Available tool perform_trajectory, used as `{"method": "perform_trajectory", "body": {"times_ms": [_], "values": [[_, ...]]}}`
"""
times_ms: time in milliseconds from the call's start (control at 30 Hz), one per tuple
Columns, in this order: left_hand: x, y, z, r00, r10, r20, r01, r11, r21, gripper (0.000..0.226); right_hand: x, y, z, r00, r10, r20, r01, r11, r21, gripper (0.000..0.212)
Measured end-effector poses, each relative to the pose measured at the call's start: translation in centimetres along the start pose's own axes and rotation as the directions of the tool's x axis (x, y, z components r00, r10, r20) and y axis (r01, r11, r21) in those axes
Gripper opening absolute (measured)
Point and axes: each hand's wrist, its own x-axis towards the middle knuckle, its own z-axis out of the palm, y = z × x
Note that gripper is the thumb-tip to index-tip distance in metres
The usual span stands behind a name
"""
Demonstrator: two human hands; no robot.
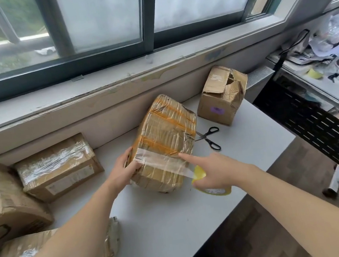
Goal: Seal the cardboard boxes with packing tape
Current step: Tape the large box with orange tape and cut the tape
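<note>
Largely beneath right hand (216, 172): tape roll (214, 190).

The crumpled cardboard box (164, 142) wears glossy, wrinkled clear tape (164, 161); beside it, black-handled metal scissors (208, 138) lie on the smooth matt bench (167, 226).
</note>
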Motion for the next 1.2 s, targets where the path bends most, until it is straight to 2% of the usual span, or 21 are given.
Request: {"method": "perform_trajectory", "body": {"times_ms": [67, 167, 233, 367, 500, 567, 633, 700, 767, 800, 833, 900, 933, 1033, 1200], "values": [[-0.3, -0.1, -0.1, 1.000, -0.006, 0.016, 0.007, 1.000, -0.018, 0.069, -0.3, 0.6, 1.4, 0.999, -0.038, -0.034, 0.037, 0.999, -0.015, 0.087], [-1.1, -0.9, -0.6, 0.997, -0.062, 0.049, 0.066, 0.994, -0.084, 0.064, 0.2, 0.5, 3.7, 0.973, -0.185, -0.135, 0.175, 0.981, -0.084, 0.081], [-1.4, -1.8, -1.2, 0.991, -0.105, 0.081, 0.112, 0.989, -0.091, 0.062, 0.9, 0.6, 5.1, 0.962, -0.228, -0.148, 0.213, 0.971, -0.112, 0.074], [-1.3, -2.8, -1.7, 0.988, -0.123, 0.099, 0.132, 0.987, -0.092, 0.061, 1.8, 1.1, 7.2, 0.970, -0.215, -0.113, 0.197, 0.969, -0.151, 0.068], [-0.8, -1.8, -1.6, 0.993, -0.115, 0.036, 0.115, 0.993, 0.015, 0.049, 2.1, 1.4, 8.0, 0.979, -0.182, -0.096, 0.168, 0.977, -0.131, 0.069], [-0.8, -1.1, -1.6, 0.991, -0.117, 0.070, 0.112, 0.991, 0.076, 0.049, 2.3, 1.6, 8.1, 0.983, -0.161, -0.086, 0.150, 0.982, -0.114, 0.067], [-0.8, -0.8, -2.0, 0.975, -0.130, 0.179, 0.097, 0.979, 0.180, 0.060, 2.4, 1.5, 8.4, 0.988, -0.141, -0.061, 0.135, 0.987, -0.090, 0.067], [-0.5, -0.7, -2.9, 0.955, -0.116, 0.274, 0.016, 0.939, 0.343, 0.093, 2.4, 1.4, 8.7, 0.991, -0.130, -0.031, 0.128, 0.989, -0.076, 0.067], [-0.2, 0.2, -3.1, 0.960, -0.041, 0.277, -0.133, 0.802, 0.582, 0.112, 2.5, 1.3, 8.9, 0.993, -0.120, -0.020, 0.118, 0.991, -0.062, 0.066], [-0.2, 0.9, -2.6, 0.964, 0.053, 0.261, -0.229, 0.668, 0.708, 0.111, 2.6, 1.3, 8.9, 0.993, -0.115, -0.024, 0.114, 0.992, -0.055, 0.066], [-0.3, 1.3, -1.7, 0.948, 0.183, 0.259, -0.316, 0.493, 0.811, 0.106, 2.7, 1.3, 8.8, 0.994, -0.109, -0.030, 0.108, 0.993, -0.049, 0.066], [-0.8, 1.4, 1.1, 0.855, 0.397, 0.333, -0.424, 0.166, 0.890, 0.092, 2.8, 1.2, 8.7, 0.994, -0.100, -0.038, 0.098, 0.994, -0.047, 0.065], [-0.9, 0.9, 2.4, 0.811, 0.433, 0.393, -0.465, 0.069, 0.883, 0.089, 2.8, 1.1, 8.6, 0.994, -0.099, -0.037, 0.097, 0.994, -0.046, 0.065], [-0.8, -1.1, 4.1, 0.766, 0.451, 0.457, -0.489, -0.051, 0.871, 0.092, 2.5, 0.8, 8.7, 0.996, -0.081, -0.036, 0.080, 0.996, -0.037, 0.066], [-0.6, 0.1, 3.2, 0.805, 0.343, 0.484, -0.493, -0.066, 0.868, 0.116, 2.6, 0.6, 8.8, 0.995, -0.061, -0.073, 0.063, 0.998, 0.012, 0.070]]}}
